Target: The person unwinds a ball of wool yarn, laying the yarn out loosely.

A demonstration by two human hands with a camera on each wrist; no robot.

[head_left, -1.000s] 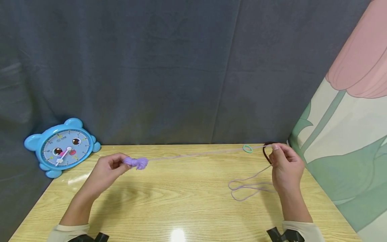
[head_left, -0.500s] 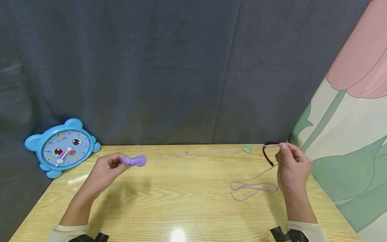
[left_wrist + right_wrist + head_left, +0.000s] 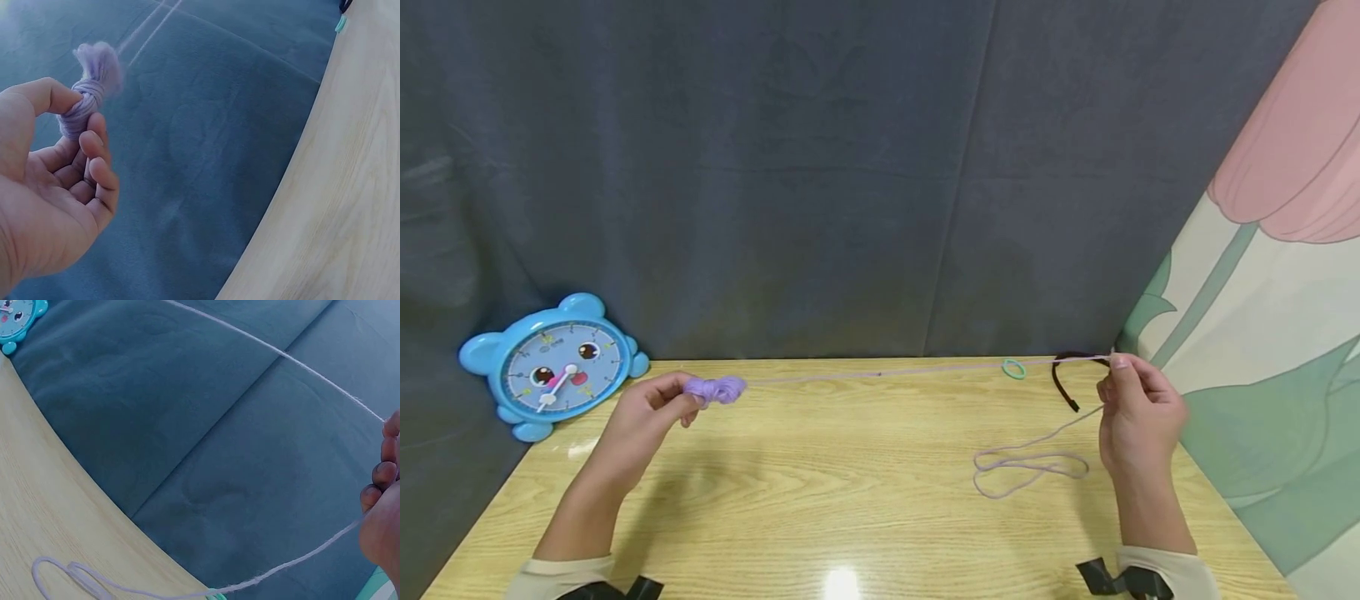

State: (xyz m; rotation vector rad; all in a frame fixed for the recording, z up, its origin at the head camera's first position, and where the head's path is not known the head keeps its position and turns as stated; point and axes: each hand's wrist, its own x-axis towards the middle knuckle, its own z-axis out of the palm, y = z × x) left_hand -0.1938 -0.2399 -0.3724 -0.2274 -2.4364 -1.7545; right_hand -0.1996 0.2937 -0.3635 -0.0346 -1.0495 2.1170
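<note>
A small bundle of purple yarn (image 3: pixel 715 389), wound tightly round its middle, is pinched between the thumb and fingers of my left hand (image 3: pixel 647 425). From it a thin strand (image 3: pixel 925 370) runs nearly straight across, above the table, to my right hand (image 3: pixel 1142 417). There the thumb and index finger pinch the strand. Its loose tail (image 3: pixel 1030 463) drops from the right hand and lies in loops on the tabletop. In the left wrist view the yarn bundle (image 3: pixel 94 94) shows its fluffy end, with the other fingers curled below it.
A blue bear-shaped toy clock (image 3: pixel 565 367) leans at the back left of the wooden table (image 3: pixel 850 500). Near the back right edge lie a green ring (image 3: pixel 1013 369) and a black curved band (image 3: pixel 1063 392). A dark curtain (image 3: pixel 820 183) hangs behind.
My right hand has moved to the right, and my left hand with the bundle has shifted slightly left and up. The strand between them sagged and blurred, then straightened over a longer span.
</note>
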